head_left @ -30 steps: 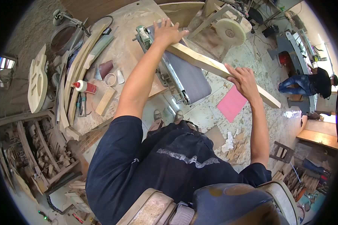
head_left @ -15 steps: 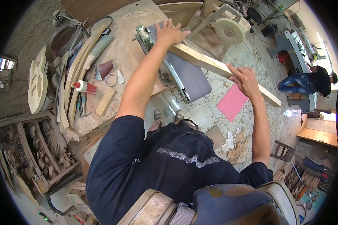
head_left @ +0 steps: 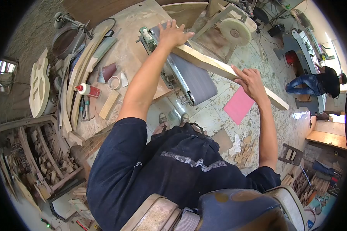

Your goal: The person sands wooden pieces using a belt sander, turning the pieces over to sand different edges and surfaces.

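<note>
A long pale wooden board (head_left: 210, 64) lies across the belt sander (head_left: 194, 79), its far end resting over the grey belt and its near end sticking out past the machine. On the far end, my left hand (head_left: 174, 35) presses with fingers spread. My right hand (head_left: 251, 81) grips the board farther along, its fingers over the top edge and the thumb side hidden in part. The sander sits at the edge of the workbench (head_left: 137, 23).
Left on the bench are a red-and-white glue bottle (head_left: 88, 90), a small wood block (head_left: 109, 104), a tape roll (head_left: 114, 82) and curved wood strips (head_left: 81, 65). A pink sheet (head_left: 239, 106) lies on the floor. Another person (head_left: 322, 82) stands at a machine far right.
Both hands keep their places on the board. The left forearm has shifted very slightly to the left; otherwise the scene looks the same.
</note>
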`<state>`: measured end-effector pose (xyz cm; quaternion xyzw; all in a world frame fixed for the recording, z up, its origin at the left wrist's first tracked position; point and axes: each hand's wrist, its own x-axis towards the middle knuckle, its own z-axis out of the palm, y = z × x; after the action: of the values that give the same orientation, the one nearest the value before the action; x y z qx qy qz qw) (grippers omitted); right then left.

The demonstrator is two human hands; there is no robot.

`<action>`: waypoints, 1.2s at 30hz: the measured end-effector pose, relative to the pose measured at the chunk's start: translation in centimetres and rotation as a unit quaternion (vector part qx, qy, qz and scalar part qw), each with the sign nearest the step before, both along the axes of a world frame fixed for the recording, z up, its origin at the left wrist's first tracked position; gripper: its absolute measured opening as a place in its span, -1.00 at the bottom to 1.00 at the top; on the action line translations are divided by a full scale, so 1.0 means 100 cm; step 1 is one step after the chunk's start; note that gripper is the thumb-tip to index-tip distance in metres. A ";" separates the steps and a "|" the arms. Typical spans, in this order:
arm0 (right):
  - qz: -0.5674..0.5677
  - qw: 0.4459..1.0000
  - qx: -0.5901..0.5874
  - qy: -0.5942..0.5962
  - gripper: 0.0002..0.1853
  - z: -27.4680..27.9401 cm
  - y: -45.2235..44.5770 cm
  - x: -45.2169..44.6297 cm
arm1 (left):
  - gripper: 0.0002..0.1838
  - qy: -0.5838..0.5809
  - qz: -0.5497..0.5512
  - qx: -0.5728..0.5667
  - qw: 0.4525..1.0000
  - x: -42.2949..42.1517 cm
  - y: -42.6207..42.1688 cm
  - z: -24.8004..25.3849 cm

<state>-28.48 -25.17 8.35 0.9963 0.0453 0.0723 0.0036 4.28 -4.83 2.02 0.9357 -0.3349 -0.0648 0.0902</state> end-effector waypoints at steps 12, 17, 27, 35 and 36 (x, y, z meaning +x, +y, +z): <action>-0.010 1.000 0.010 0.013 -0.38 0.003 -0.007 0.000 | -0.07 0.007 0.007 -0.004 1.000 -0.001 -0.008 -0.004; -0.014 0.999 0.002 0.031 -0.37 0.005 0.005 0.009 | -0.06 -0.002 0.015 -0.010 1.000 0.008 0.007 -0.006; -0.012 1.000 -0.014 0.022 -0.36 0.006 0.007 0.000 | -0.07 -0.010 -0.009 -0.013 1.000 0.003 -0.001 -0.004; -0.011 1.000 -0.004 0.014 -0.37 0.002 0.021 0.002 | -0.05 -0.024 -0.024 -0.020 0.999 0.015 0.007 -0.008; -0.007 1.000 -0.005 0.008 -0.37 0.000 0.023 0.004 | -0.05 -0.030 -0.024 -0.020 0.999 0.018 0.010 -0.009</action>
<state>-28.12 -22.85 8.39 0.9971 0.0390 0.0642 0.0082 6.13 -3.88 1.12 0.9269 -0.3612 -0.0322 0.0972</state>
